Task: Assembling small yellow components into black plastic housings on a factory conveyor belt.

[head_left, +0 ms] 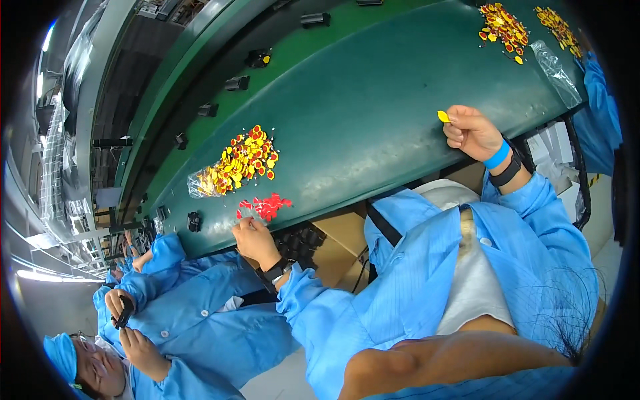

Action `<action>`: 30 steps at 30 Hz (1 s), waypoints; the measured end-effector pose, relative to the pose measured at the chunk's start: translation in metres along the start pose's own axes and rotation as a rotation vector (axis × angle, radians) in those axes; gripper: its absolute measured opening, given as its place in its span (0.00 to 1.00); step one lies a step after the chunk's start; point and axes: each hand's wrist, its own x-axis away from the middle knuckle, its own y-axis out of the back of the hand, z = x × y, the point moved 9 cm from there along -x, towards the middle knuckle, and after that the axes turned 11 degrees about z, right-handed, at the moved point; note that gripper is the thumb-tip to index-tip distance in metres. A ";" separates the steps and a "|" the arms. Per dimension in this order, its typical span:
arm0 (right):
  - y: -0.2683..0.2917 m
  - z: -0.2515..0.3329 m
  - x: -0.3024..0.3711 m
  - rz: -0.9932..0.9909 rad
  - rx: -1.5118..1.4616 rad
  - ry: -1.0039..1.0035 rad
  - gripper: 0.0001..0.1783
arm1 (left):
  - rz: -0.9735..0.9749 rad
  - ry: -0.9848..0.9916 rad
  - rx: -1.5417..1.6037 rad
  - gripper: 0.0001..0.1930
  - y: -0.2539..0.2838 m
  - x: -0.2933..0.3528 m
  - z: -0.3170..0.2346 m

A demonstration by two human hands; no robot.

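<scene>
My right hand is raised over the green work surface, thumb and forefinger pinching a small yellow piece. A blue band and a black strap circle that wrist. My left hand is by the near edge of the surface, its fingers drawn together; what they hold, if anything, I cannot make out. Just beyond those fingers lies a loose cluster of small red pieces. Farther off, a heap of yellow and red pieces spreads out beside a clear plastic bag.
Black parts sit spaced along a lighter green strip. More yellow-and-red heaps lie at the far right near a clear bag. Below the edge is a cardboard box with black parts. At left, a co-worker in blue handles a black part.
</scene>
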 end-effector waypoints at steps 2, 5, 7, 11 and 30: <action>-0.005 -0.007 -0.016 0.044 0.044 -0.038 0.05 | 0.051 -0.073 -0.080 0.07 -0.017 0.004 0.008; -0.009 -0.004 -0.013 0.044 0.056 -0.021 0.05 | 0.118 -0.097 -0.043 0.08 -0.018 -0.001 0.011; -0.004 0.002 -0.007 0.013 0.042 -0.002 0.05 | 0.169 -0.158 0.021 0.09 -0.012 -0.011 -0.006; -0.009 -0.001 -0.022 0.048 0.043 -0.017 0.06 | 0.170 -0.098 0.313 0.11 -0.022 -0.001 0.032; 0.026 0.056 0.015 -0.364 0.746 0.326 0.07 | 0.614 -0.364 1.023 0.05 -0.046 0.050 -0.206</action>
